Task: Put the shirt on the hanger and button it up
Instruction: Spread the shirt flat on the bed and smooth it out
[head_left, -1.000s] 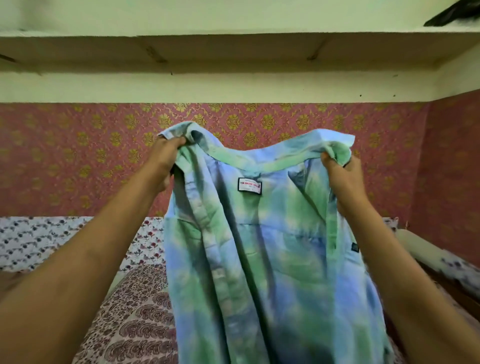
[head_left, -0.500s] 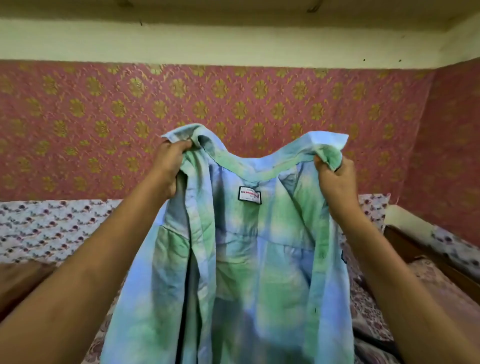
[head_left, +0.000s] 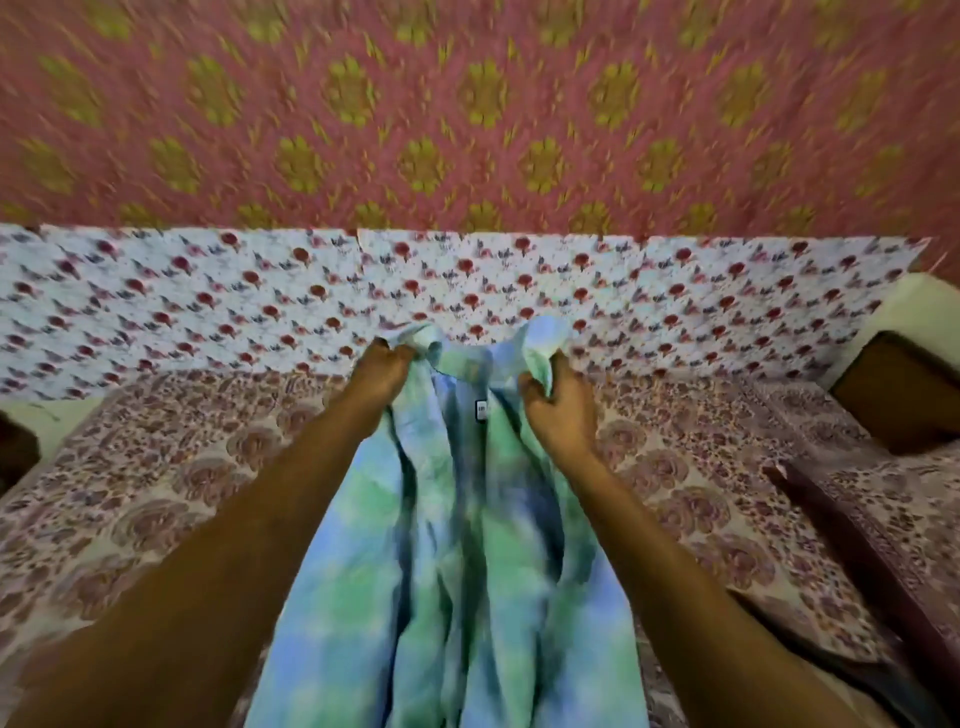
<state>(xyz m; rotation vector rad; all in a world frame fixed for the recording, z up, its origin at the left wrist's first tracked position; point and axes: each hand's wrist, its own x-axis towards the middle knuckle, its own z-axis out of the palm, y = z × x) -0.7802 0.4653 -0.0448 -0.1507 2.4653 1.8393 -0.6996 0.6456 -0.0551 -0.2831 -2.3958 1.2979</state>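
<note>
A blue and green tie-dye shirt (head_left: 467, 571) hangs open-fronted between my arms, its lower part spread over the bed. My left hand (head_left: 382, 371) is shut on the left end of the collar. The right end of the collar is gripped by my right hand (head_left: 561, 410). A small white label (head_left: 480, 410) shows inside, just below the collar. The two hands are close together, low over the bed. I see no hanger in this view. The picture is blurred by motion.
A bed with a brown floral cover (head_left: 701, 493) fills the foreground. A white sheet with red flowers (head_left: 260, 301) runs along the pink and gold patterned wall (head_left: 467, 104). A dark wooden piece (head_left: 904, 389) stands at the right edge.
Both hands have come down with the shirt from chest height to just above the bed and drawn closer together. The view has tilted down, so the shelf is out of sight.
</note>
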